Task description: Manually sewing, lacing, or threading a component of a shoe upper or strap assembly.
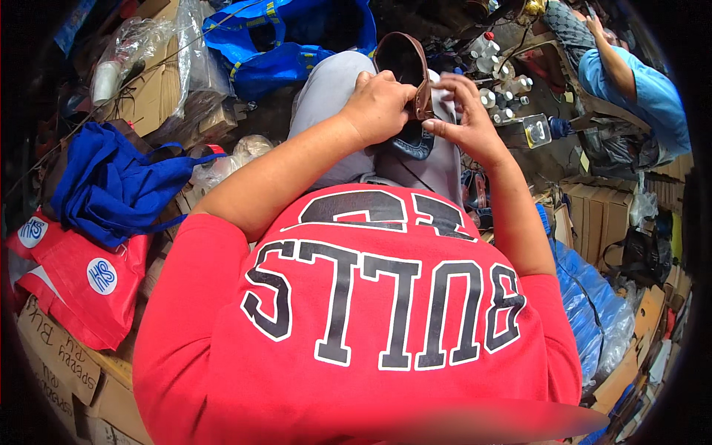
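Above my lap I hold a brown leather piece (pixel 424 95) with a curved edge and a dark hollow inside; it looks like a shoe upper. My left hand (pixel 380 104) is closed on its near end, thumb and fingers pinching the edge. My right hand (pixel 469 115) hovers at the right side of the leather, fingers bent and apart from the thumb. Whether its fingertips touch the leather is hard to see. Below both hands a dark, glossy curved item (pixel 412 145) rests between my grey-trousered thighs (pixel 326 111).
A blue bag (pixel 274 63) lies ahead. Small bottles (pixel 504 93) crowd the floor at right, near a seated person in a blue shirt (pixel 645 81). Blue cloth (pixel 119 178) and a red bag (pixel 81 285) lie left. Cardboard (pixel 597 211) and blue plastic (pixel 586 297) are at right.
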The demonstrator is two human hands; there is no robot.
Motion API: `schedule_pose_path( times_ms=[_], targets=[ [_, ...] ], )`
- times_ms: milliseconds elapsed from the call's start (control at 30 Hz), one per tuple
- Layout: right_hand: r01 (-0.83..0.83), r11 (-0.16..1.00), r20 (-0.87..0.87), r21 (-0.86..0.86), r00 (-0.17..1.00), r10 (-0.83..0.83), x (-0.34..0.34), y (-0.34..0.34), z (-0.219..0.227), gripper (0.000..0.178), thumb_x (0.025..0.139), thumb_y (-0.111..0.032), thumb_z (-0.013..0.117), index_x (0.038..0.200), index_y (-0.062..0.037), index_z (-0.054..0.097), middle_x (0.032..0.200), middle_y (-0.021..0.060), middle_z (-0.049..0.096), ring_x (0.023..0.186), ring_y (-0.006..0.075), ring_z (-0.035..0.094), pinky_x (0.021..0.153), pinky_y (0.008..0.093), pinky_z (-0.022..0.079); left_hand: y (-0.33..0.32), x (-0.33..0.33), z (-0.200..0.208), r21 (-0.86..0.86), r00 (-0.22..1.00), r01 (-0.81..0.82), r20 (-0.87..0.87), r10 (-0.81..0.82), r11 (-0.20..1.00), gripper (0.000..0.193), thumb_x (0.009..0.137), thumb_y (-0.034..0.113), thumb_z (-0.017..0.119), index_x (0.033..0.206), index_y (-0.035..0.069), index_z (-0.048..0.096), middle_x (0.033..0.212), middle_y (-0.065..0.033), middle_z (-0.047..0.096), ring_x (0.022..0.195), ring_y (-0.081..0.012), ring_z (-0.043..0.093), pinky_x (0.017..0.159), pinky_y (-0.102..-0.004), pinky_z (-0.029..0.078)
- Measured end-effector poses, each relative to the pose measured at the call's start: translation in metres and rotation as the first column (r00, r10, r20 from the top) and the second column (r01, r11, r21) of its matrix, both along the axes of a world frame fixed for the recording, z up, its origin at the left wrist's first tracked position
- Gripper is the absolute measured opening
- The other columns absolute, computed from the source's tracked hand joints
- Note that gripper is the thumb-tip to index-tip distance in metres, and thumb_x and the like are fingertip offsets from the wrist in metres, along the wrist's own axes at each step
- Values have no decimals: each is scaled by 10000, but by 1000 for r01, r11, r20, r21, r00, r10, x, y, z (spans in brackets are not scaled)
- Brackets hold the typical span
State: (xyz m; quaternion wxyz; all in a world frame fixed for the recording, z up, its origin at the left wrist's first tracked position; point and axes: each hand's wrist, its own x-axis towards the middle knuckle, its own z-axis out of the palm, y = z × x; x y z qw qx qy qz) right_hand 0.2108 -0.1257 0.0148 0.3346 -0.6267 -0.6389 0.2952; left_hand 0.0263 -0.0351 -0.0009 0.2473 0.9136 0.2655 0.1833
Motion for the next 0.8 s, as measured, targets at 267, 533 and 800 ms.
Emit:
schedule_pose_path(
  times_ms=[267,533,800],
  targets=[
    [19,997,244,73,969,-36,-11,11,-11,692,557,-219,758,1213,-266,542,1437,184,303,1287,373,358,1037,464,311,0,-35,24,170,983,174,-87,-161,970,23,753,121,616,773,132,621,789,-10,607,890,-236,522,793,-417,333],
    [1,999,216,-48,976,10,-10,14,-14,687,586,-136,672,1249,-218,514,1404,208,350,1342,345,292,1076,414,270,41,-93,50,-240,955,-17,283,87,971,86,797,109,666,834,32,655,797,-37,624,779,-142,563,738,-272,441],
    [-33,998,146,-51,989,40,-13,17,-16,695,579,-119,659,1253,-187,503,1386,203,369,1354,347,248,1104,415,205,20,-46,53,-659,665,606,727,171,445,119,952,211,495,950,95,521,721,-21,531,668,-116,525,628,-278,454]
  ],
)
